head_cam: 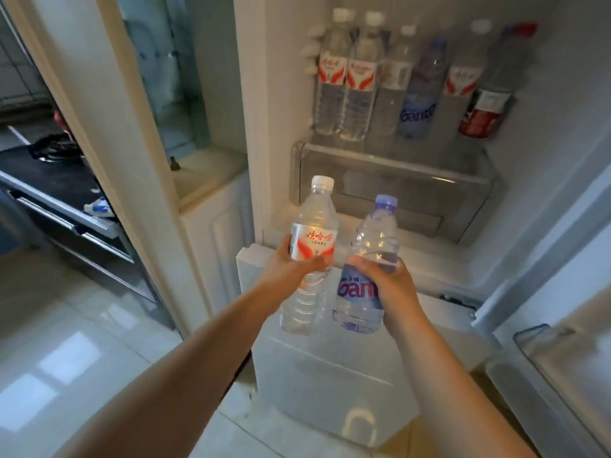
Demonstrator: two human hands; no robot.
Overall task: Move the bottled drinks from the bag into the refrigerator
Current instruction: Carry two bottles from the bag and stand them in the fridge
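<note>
- My left hand (292,264) grips a clear bottle (310,256) with a white cap and red label, held upright.
- My right hand (388,280) grips a bluish bottle (367,269) with a purple cap, just right of the first.
- Both sit in front of the open fridge (545,133).
- Six bottles (360,84) stand in a row on the far shelf (396,166).

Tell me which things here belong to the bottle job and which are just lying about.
Part of the job:
- white-capped bottle, held in the left hand
- purple-capped bottle, held in the right hand
- row of bottles already standing in the refrigerator
- clear drawer below them

Just lying about:
- stove through the doorway
- small blue and white object by it
</note>
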